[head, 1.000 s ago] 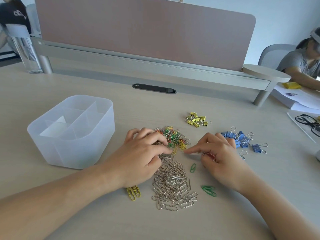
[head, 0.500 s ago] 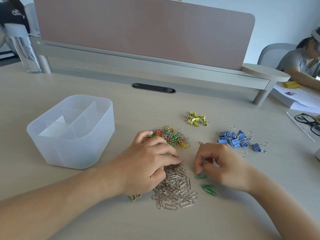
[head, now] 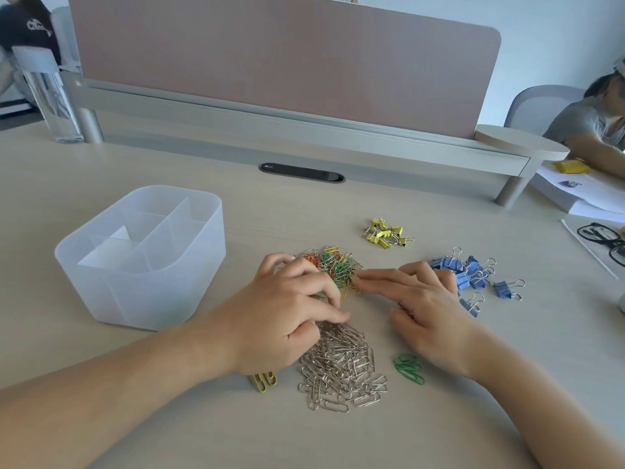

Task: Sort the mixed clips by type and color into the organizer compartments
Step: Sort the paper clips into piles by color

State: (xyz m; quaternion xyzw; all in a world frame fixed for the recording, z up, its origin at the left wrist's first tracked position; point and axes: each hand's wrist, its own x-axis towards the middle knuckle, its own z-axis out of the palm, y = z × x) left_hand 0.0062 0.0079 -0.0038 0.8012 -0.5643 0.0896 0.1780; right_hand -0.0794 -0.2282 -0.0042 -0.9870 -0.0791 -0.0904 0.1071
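A mixed pile of coloured paper clips (head: 338,265) lies mid-table. My left hand (head: 287,313) rests on its near left side, fingers curled, pinching clips from it. My right hand (head: 426,306) lies flat to the right, its index finger stretched out and touching the pile's right edge. Sorted heaps surround them: silver paper clips (head: 341,370) in front, green paper clips (head: 409,368), yellow paper clips (head: 263,380) partly under my left wrist, yellow binder clips (head: 387,233) and blue binder clips (head: 473,272). The translucent organizer (head: 101,292) stands at the left; I see nothing in its compartments.
A clear bottle (head: 50,96) stands at the far left by the desk divider (head: 270,62). Papers (head: 581,194) and black glasses (head: 602,238) lie at the right edge, where another person sits.
My right hand has left the green clips near the front and reached back up to the mixed pile. My left hand has shifted slightly up onto the pile.
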